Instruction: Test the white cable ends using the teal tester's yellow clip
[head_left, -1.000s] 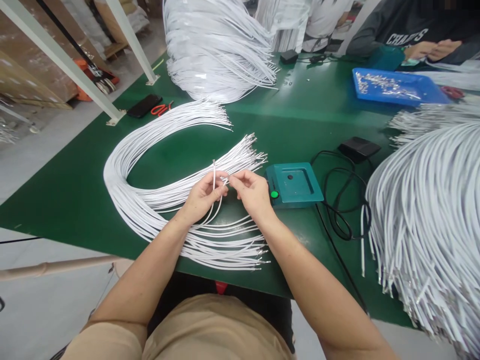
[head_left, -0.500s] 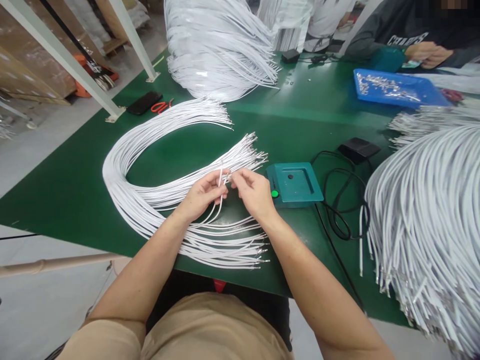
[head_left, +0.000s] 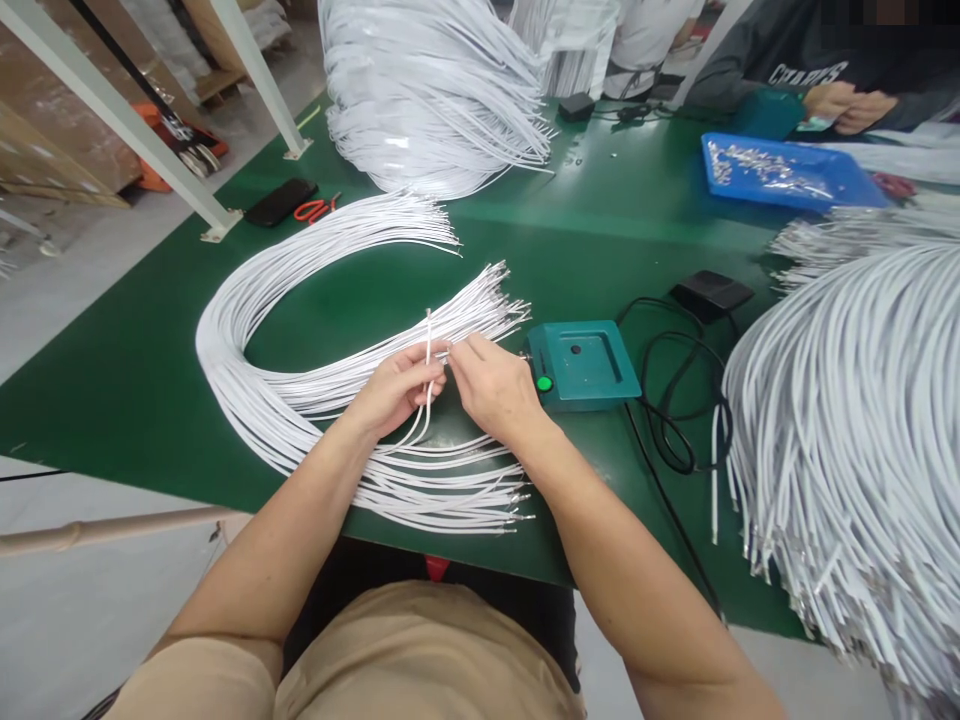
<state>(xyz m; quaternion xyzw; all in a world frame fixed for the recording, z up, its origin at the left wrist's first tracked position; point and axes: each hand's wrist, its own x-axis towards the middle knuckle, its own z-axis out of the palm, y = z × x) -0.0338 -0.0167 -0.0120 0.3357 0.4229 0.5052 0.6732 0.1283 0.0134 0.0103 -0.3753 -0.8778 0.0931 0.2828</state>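
My left hand (head_left: 401, 388) is closed on a white wire (head_left: 428, 345), whose tip stands up above the fingers. A second wire loops down below the same hand. Fingertips of my right hand (head_left: 496, 388) are pinched together right beside the left ones; what lies between them is too small and covered to make out. Beneath and behind both hands a curved bundle of white wires (head_left: 232, 330) lies on the green table (head_left: 135, 360), with metal tips at its ends. Just right of my right hand stands a teal device (head_left: 592, 365) with a green button and a recessed top.
Large heaps of white wires lie at the back (head_left: 420, 100) and at the right (head_left: 832, 420). A black cable (head_left: 667, 440) coils beside a black box (head_left: 711, 295). Orange scissors (head_left: 315, 208), a black case (head_left: 281, 202) and a blue tray (head_left: 787, 170) lie further off. A co-worker's hands (head_left: 847, 105) are beyond.
My right hand has moved slightly left, its fingers closing in against my left hand. The upright wire has shifted a little left and its tip stands higher. The whole view has slid slightly.
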